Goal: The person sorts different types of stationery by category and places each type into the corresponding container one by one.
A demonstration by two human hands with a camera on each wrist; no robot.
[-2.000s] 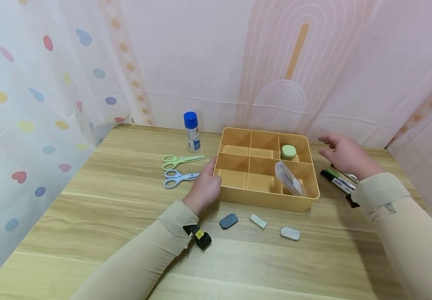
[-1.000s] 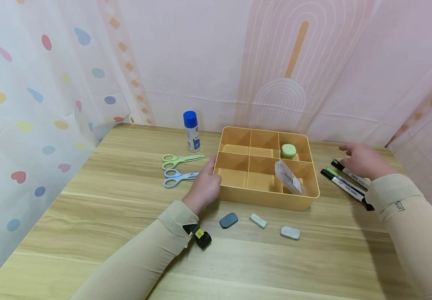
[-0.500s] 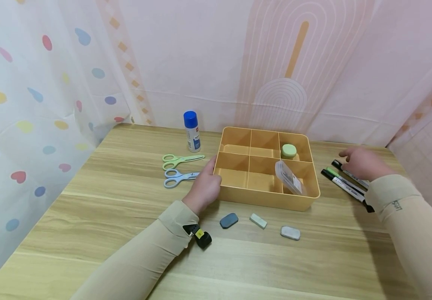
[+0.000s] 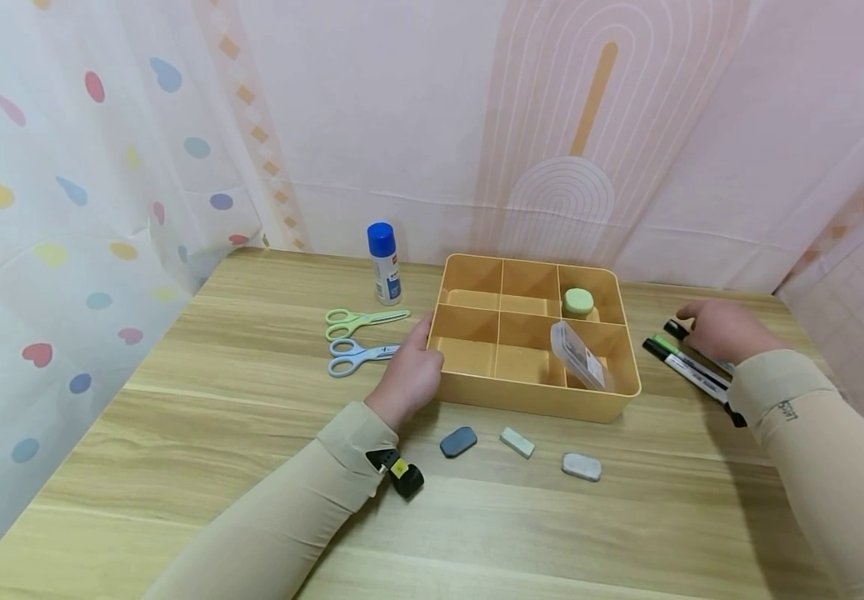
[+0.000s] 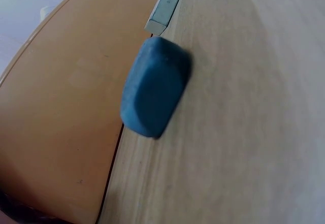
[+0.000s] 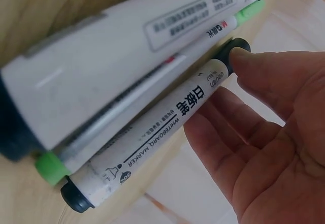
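Note:
My left hand [image 4: 411, 371] holds the front left corner of a yellow-orange six-compartment organizer box [image 4: 529, 398]. At the right, my right hand [image 4: 731, 327] pinches a whiteboard marker [image 6: 162, 132], thumb on its black cap and fingers behind the barrel. The marker lies alongside a slim green-ended pen [image 6: 137, 94] and a thicker white marker [image 6: 122, 36]. Inside the box, a light green rounded block [image 4: 578, 302] sits in the back right compartment. A clear plastic case [image 4: 580, 358] leans in the front right one.
A blue-capped glue stick [image 4: 385, 265] stands left of the box. Green scissors [image 4: 364, 321] and blue scissors [image 4: 357, 357] lie by my left hand. Before the box lie a dark blue eraser-like block [image 4: 458, 442], a pale bar [image 4: 517, 442] and a grey block [image 4: 581, 467].
My right hand has moved from beside the box right to the markers, then lowered, its fingers closing at the farthest marker's cap. My left hand has stayed on the box.

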